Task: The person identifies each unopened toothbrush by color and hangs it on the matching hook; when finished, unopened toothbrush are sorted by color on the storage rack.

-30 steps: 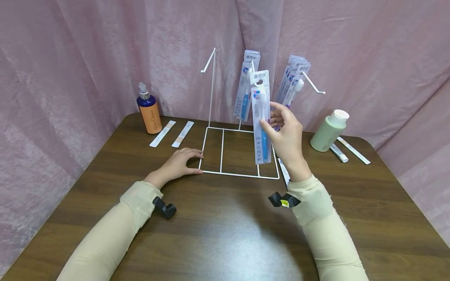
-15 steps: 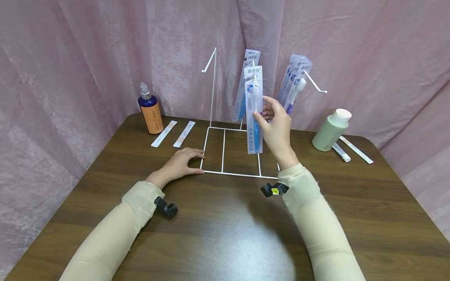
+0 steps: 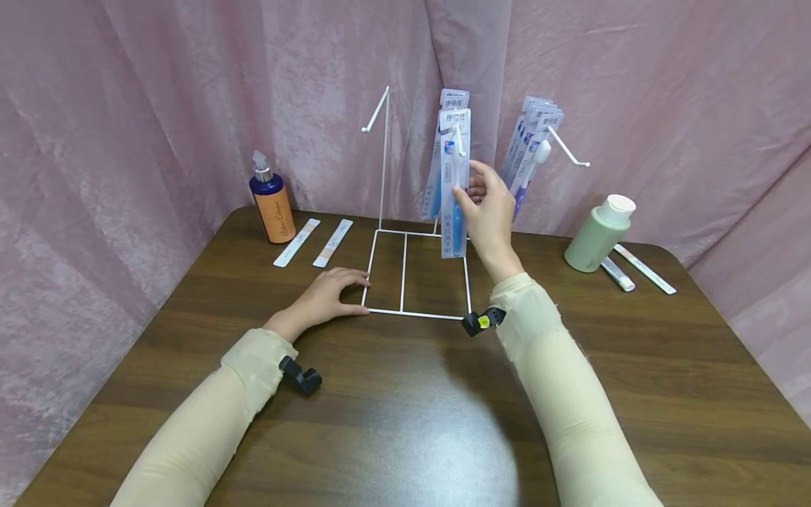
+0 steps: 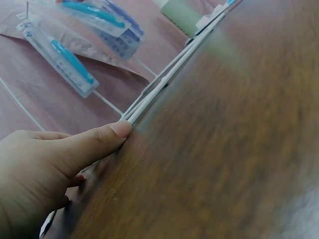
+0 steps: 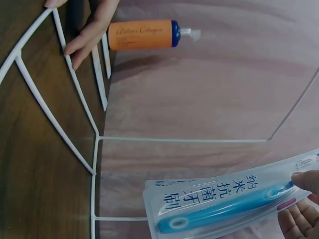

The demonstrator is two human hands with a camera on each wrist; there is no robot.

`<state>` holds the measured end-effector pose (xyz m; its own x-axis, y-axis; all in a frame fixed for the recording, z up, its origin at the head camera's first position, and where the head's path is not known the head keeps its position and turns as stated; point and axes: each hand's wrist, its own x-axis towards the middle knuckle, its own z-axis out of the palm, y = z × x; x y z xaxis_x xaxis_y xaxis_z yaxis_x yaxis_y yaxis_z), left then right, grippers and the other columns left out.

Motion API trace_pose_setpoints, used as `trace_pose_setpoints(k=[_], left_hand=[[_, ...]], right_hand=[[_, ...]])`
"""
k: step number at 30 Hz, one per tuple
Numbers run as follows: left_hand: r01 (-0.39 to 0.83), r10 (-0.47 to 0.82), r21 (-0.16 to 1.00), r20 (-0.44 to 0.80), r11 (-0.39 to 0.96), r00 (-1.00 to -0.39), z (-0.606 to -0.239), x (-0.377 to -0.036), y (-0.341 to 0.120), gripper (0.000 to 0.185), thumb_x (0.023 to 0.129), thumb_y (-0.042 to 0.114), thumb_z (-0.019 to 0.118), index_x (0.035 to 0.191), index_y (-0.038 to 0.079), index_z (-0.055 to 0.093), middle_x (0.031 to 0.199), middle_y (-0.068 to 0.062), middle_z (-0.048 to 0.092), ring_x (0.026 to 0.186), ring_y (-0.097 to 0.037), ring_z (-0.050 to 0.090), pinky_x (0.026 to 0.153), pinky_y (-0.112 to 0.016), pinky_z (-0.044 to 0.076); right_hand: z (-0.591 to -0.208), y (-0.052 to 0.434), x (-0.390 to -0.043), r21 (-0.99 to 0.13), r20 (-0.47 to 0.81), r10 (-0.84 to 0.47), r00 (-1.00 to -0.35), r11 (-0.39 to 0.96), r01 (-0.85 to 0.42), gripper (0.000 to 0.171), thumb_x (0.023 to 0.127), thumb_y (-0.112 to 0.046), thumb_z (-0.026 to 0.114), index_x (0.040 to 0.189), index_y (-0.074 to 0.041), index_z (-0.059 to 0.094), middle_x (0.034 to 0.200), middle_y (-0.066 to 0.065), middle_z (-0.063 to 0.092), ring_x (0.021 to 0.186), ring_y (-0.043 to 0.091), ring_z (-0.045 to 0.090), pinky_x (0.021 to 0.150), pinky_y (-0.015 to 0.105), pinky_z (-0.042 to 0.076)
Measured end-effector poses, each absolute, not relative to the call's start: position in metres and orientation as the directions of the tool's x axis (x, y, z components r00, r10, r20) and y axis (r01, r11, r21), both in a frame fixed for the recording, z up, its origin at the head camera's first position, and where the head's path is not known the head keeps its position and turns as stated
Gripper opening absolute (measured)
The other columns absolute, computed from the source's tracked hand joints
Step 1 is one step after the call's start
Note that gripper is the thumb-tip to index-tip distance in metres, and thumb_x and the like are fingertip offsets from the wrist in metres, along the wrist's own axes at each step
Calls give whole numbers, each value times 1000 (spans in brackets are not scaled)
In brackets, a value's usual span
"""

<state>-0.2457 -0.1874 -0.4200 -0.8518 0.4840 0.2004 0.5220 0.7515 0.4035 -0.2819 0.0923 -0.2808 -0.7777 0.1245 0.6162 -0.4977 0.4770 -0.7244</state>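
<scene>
while the left hand (image 3: 326,296) lies flat on the table (image 3: 405,422) with straight fingers pressing the near left corner of the white wire rack (image 3: 405,310), the right hand (image 3: 491,215) pinches a packaged blue toothbrush (image 3: 455,183) between thumb and fingers and holds it upright. over the last second that pack has travelled up and away from the person, from over the rack's base to the middle hook (image 3: 460,141), and its top edge now sits at the hook's tip. whether the hang hole is already threaded on cannot quite be told from the head view, but the pack looks close to being hung. the left hand has not shifted, so the rack is kept steady. behind the pack another toothbrush pack (image 3: 446,120) already hangs on the same hook, so the new one must sit in front of it. further right a bunch of packs (image 3: 529,141) fills the right hook, while the left hook (image 3: 375,113) is bare. at the back edge stand an orange pump bottle (image 3: 271,201) with two flat strips (image 3: 313,241) beside it, and a green bottle (image 3: 595,236).
</scene>
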Motion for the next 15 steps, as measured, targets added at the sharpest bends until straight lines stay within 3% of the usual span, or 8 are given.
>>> trace_pose_setpoints(k=[15], left_hand=[[519,482,409,200,750,-853,-418,-244,-187,53,78,40,78,121,12,65,140,-8,55,132,-32,46,110,-56,30]], right_hand=[[-282,85,-317,-750,561,153,-814,511,-421,44,86,-11,72,127,-3,58,104,19,69,92,26,66,84,30,56]])
